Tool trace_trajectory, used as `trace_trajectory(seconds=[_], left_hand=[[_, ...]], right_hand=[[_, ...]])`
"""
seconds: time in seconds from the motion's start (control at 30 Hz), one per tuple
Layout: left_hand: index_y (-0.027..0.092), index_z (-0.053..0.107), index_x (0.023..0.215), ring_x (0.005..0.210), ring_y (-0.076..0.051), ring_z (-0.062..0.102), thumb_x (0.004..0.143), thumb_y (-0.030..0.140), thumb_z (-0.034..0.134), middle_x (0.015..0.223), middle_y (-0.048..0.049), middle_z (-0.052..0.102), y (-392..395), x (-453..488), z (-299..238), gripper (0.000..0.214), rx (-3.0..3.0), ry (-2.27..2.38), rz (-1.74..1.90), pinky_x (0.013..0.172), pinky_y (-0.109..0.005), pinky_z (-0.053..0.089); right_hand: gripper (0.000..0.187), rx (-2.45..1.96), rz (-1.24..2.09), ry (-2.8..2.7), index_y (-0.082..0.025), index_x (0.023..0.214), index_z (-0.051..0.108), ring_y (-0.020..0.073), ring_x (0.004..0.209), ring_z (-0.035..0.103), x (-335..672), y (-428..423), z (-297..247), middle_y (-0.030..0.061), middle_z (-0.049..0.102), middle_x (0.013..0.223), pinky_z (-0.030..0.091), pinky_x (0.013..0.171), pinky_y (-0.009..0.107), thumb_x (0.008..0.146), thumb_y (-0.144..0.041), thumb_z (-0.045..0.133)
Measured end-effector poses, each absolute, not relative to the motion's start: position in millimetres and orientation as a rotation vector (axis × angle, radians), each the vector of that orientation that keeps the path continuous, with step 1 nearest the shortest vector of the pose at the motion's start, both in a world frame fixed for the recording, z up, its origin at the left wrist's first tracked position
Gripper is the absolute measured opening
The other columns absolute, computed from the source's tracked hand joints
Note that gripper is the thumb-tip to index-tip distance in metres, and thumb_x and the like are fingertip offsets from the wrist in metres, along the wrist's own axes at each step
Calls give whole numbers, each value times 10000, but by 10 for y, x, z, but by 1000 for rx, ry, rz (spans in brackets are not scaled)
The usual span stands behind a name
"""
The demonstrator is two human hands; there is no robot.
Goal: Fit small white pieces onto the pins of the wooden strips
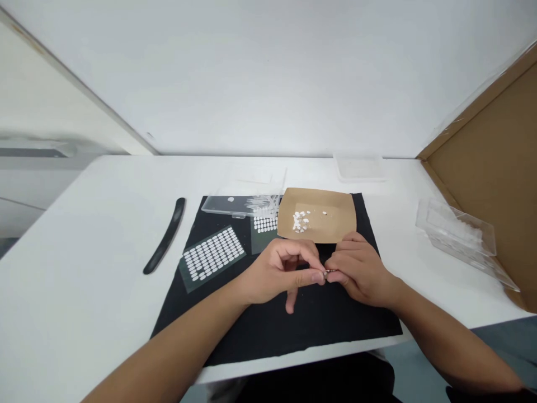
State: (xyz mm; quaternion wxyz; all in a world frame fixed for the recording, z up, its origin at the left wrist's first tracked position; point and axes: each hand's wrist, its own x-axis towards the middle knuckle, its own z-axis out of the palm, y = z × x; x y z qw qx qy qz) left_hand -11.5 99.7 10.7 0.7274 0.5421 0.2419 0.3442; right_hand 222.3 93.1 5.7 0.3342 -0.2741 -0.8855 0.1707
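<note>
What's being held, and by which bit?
A tiny thing, too small to name, held between left grip and right grip; I can't tell by which bit.

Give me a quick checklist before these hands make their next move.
1. Left hand pinching the small shiny item: ok, at the fingertips.
2. Right hand holding its other side: ok.
3. Item's exact shape: cannot tell, mostly hidden.
4. Small white pieces inside the shallow brown cardboard tray: ok.
5. Dark green rectangular sheet of white ovals facing up: ok.
6. Black curved strip on the black rectangular mat: not ok, it lies on the white table.
</note>
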Motion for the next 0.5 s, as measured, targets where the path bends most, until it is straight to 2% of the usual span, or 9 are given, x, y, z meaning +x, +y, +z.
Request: trace_trajectory(seconds=[0.1, 0.23, 0.5], left_hand=[[123, 801, 944, 547, -100, 699, 890, 294, 840, 871, -39, 661, 1005, -128, 124, 184, 1234, 572, 725, 376, -163, 607], [125, 762, 978, 682, -149, 748, 891, 243, 828, 907, -39, 645, 973, -107, 122, 161, 1281, 644, 822, 388, -176, 621], [142, 800, 1030, 664, -137, 728, 915, 199, 779, 930, -65, 692, 955, -91, 105, 131, 1457, 726, 934, 389, -180, 618]], right_hand=[[420, -696, 333, -2338, -196, 874, 617, 132, 641, 501, 2227, 940, 31, -21, 614, 688, 348, 746, 335, 1155, -426, 405], [353, -667, 266, -2297, -187, 915, 626, 133, 658, 515, 2225, 955, 36, -15, 633, 710, 362, 746, 326, 1148, -380, 445], [184, -675, 33, -2327, -192, 885, 614, 133, 652, 504, 2230, 970, 72, -28, 646, 698, 339, 732, 325, 1056, -251, 648]])
